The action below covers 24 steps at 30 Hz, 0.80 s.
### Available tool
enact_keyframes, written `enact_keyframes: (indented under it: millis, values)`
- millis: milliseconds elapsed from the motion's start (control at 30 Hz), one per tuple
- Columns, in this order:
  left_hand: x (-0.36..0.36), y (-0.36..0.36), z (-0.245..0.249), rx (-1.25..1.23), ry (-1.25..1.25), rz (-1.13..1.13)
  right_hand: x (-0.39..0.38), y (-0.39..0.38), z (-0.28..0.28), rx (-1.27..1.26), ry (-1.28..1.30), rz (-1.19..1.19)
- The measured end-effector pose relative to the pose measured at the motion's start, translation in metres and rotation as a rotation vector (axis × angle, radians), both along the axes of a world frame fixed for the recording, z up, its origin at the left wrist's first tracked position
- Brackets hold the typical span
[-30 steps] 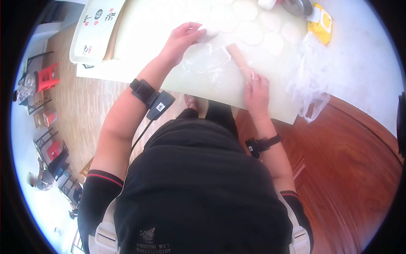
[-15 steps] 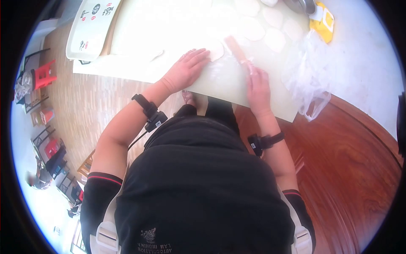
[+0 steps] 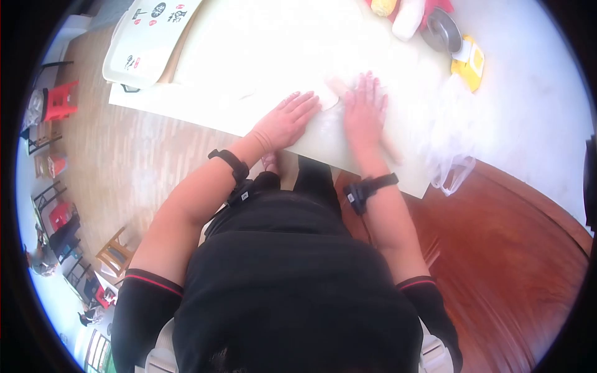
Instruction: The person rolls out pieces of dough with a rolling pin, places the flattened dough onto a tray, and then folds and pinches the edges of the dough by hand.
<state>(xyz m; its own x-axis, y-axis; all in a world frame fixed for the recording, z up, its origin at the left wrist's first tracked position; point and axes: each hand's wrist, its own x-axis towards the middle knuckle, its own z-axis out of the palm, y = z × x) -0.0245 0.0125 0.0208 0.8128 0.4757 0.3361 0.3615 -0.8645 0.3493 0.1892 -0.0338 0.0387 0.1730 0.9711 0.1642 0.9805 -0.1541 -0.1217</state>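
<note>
My left hand lies with its fingers stretched out on the pale work surface. Its fingertips touch or nearly touch a thin white piece of dough, whose outline is faint in the glare. My right hand rests flat across a wooden rolling pin, fingers extended forward. The pin runs slantwise beneath the palm; one end shows near the dough and the other beside my wrist. Other white dough rounds farther back are washed out by bright light.
At the left stands a cream tray with dark lettering. On the far right are a metal bowl, a yellow packet, and a crumpled clear plastic bag. A reddish wooden surface lies lower right.
My right hand has gone from holding the rolling pin's near end to lying flat over its middle. The view has shifted, showing more of the bowl and the things beside it.
</note>
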Motion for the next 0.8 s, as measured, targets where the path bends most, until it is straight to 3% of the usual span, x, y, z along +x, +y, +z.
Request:
enact_keyframes:
  millis: [233, 367, 433, 467, 600, 700, 800]
  values:
    - [-0.002, -0.007, -0.009, -0.058, 0.028, 0.031, -0.032, -0.043, -0.002, -0.055, 0.137, 0.070]
    - [-0.002, -0.007, -0.007, -0.011, -0.012, 0.060, -0.009, -0.016, -0.014, 0.045, -0.030, -0.021]
    - [-0.002, -0.007, -0.008, -0.033, -0.007, 0.033, -0.001, -0.009, -0.015, 0.049, 0.012, 0.000]
    - [-0.024, -0.015, -0.067, -0.026, 0.032, 0.018, -0.022, -0.019, -0.084, 0.064, 0.098, -0.002]
    - [-0.022, -0.015, -0.071, -0.028, 0.042, 0.045, -0.068, -0.066, -0.079, 0.020, 0.194, 0.057]
    - [-0.024, -0.016, -0.075, -0.014, 0.024, 0.045, -0.056, -0.051, -0.086, -0.007, -0.004, -0.007]
    - [-0.024, -0.015, -0.080, 0.003, -0.008, 0.039, -0.029, -0.022, -0.084, 0.043, 0.034, -0.070]
